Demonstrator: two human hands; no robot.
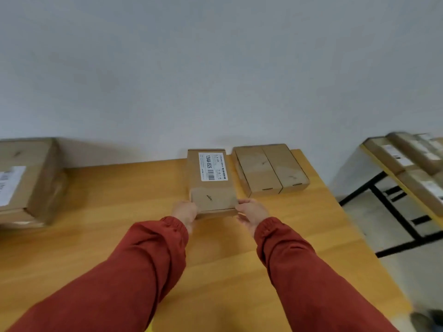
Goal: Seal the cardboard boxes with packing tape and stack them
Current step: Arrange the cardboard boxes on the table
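My sleeves point(134, 271): rust red, plain, on both arms.
Middle box point(213, 197): plain brown cardboard, with a small dark scuff near the front.
Its label point(212, 166): white, with black print and a black barcode.
Pair of boxes point(271, 171), right of centre: same brown, unprinted.
Big box point(36, 168), left edge: brown, with a white sticker point(9, 183).
My table point(96, 212): honey-yellow wood, faint grain.
Wall point(215, 68): pale grey.
Side table point(380, 159), right edge: yellow rim, black legs.

A closed brown cardboard box point(211, 195) bearing a white barcode label point(212, 166) lies flat on the wooden tabletop point(119, 200) near the wall point(215, 68); two plain closed boxes point(259, 171) sit side by side just right of it.
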